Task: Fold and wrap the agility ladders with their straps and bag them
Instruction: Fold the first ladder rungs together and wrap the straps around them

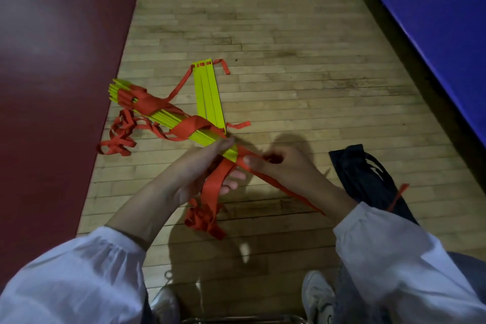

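Your left hand [207, 166] clamps the near end of the stiff, light yellow rung bundle [168, 116] above the floor [289, 34] while your right hand [278, 166] pinches the limp red strap [265, 176]; grip rungs, tension strap.

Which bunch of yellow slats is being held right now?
The thick stacked bundle of yellow slats, wrapped in red strap, gripped by the left hand. The few flat yellow slats lie untouched on the floor.

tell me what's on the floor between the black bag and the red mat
In the head view, between the black bag and red mat lie the strapped yellow rung bundle, loose rungs, red strap tangles and both hands.
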